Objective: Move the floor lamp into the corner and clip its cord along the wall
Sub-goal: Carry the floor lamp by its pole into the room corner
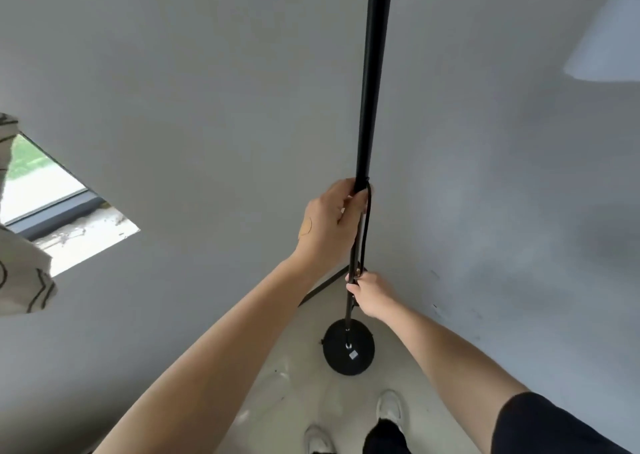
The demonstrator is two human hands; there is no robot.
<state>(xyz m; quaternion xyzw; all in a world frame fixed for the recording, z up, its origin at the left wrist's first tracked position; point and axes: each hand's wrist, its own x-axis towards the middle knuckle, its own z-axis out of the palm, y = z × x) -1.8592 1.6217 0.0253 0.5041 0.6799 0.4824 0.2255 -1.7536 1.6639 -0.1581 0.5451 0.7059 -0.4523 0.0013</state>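
While the floor lamp [372, 73] is standing upright in the corner where two grey walls [194, 73] are meeting, a person is gripping its black pole with both bare hands. The left hand [329, 225] is holding the pole about halfway up, its fingers [351, 208] curling around the far side so the pole is running through the closed fist, thumb side toward the camera. A black cord [366, 232] is looping out from just above those fingers and hanging down beside the pole, close to it, toward the lower hand. The right hand [372, 296] is clasping the pole lower down, its fingers [353, 285] wrapping around both pole and what appears to be the cord; whether the cord is truly pinched inside that grip is hard to tell. Below, the lamp's round black base [349, 346] is sitting flat on the pale floor [294, 394], tucked near the dark baseboard [322, 287] at the corner. The white lampshade [609, 38] is showing at the upper right edge. A window [45, 190] and a patterned curtain [20, 273] are lying off to the left, and the person's white shoes [389, 407] are pointing toward the base.
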